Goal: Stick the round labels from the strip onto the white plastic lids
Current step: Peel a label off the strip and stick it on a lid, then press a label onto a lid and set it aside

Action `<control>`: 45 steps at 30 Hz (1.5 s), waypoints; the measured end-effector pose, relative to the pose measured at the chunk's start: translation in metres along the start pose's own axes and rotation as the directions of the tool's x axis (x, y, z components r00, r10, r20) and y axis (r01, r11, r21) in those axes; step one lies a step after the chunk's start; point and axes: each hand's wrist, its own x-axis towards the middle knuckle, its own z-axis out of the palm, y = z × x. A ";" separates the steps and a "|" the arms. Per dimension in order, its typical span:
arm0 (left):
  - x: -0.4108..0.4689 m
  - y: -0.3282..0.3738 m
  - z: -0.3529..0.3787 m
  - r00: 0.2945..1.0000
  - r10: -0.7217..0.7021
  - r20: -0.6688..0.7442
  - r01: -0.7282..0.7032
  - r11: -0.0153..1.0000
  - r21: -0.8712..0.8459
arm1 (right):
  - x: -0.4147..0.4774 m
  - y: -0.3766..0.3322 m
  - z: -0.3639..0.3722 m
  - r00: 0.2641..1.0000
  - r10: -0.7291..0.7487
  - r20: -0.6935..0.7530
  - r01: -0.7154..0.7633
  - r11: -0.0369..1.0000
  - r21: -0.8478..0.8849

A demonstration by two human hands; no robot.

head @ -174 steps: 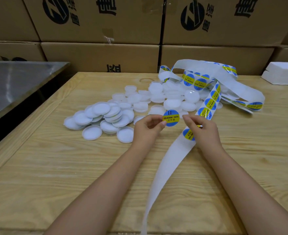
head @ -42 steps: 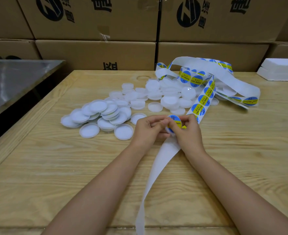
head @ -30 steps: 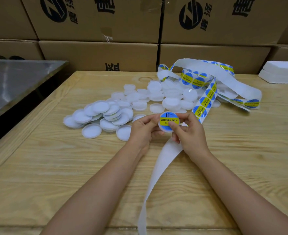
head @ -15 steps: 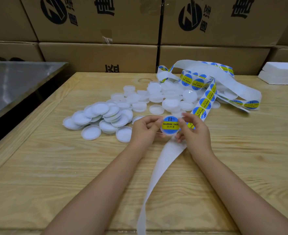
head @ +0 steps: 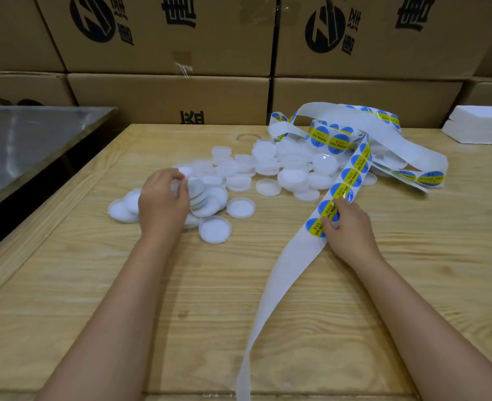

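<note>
Long white strip of round blue-and-yellow labels [head: 285, 267] pinched by right hand [head: 349, 230] beside round white plastic lids [head: 294, 178]
It is laid diagonally, right of the lids; the left hand [head: 162, 204], set over them, is too blurred for its grip to be told.

Round labels [head: 320, 136] on white strip [head: 285, 273]: blue discs, yellow band across middle, dark print "SOLDERING PASTE" on band, "11" or "II" in blue field beside it; cannot tell which. Labels on far coil lie upside down to camera. Upper cartons [head: 163, 39]: dark round logo [head: 92, 18] with slanted pale stroke, large dark Chinese characters beside it, apparently inverted, not read with certainty. Lower carton [head: 166, 96]: part of one dark character [head: 191, 118], cut off by table [head: 181, 285] edge
</note>
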 end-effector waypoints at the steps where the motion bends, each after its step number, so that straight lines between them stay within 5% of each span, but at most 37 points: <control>1: 0.000 -0.007 0.000 1.000 0.002 0.028 -0.004 0.999 0.050 | 0.000 0.001 0.001 0.999 -0.007 0.054 0.011 0.997 -0.072; 6: -0.001 -0.012 0.001 0.991 0.125 0.038 -0.130 0.968 0.213 | -0.002 0.003 0.005 0.982 -0.010 0.186 0.045 0.981 -0.189; 13: -0.003 -0.006 -0.002 0.989 0.146 -0.009 -0.141 0.965 0.221 | -0.003 0.001 0.004 0.989 -0.020 0.144 0.038 0.992 -0.122; 17: -0.007 0.020 0.006 0.926 0.359 -0.114 -0.345 0.930 0.130 | -0.002 0.000 0.003 1.000 0.000 0.031 0.000 1.000 -0.011; 22: -0.040 0.076 0.038 0.861 0.471 0.192 -0.458 0.882 -0.110 | -0.003 -0.002 0.002 0.997 -0.018 -0.071 0.019 1.000 0.009; 25: -0.062 0.095 0.058 0.750 0.476 0.458 -0.442 0.877 -0.188 | -0.004 -0.005 0.001 0.992 -0.007 -0.126 0.011 0.999 0.032; 34: -0.071 0.099 0.079 0.542 0.518 0.662 -0.483 0.836 -0.259 | -0.004 -0.011 0.003 0.986 -0.020 -0.165 0.035 0.996 0.087; 45: -0.079 0.101 0.072 0.704 0.426 0.568 -0.315 0.904 -0.288 | -0.007 -0.014 0.004 0.991 -0.007 -0.134 0.016 0.998 0.069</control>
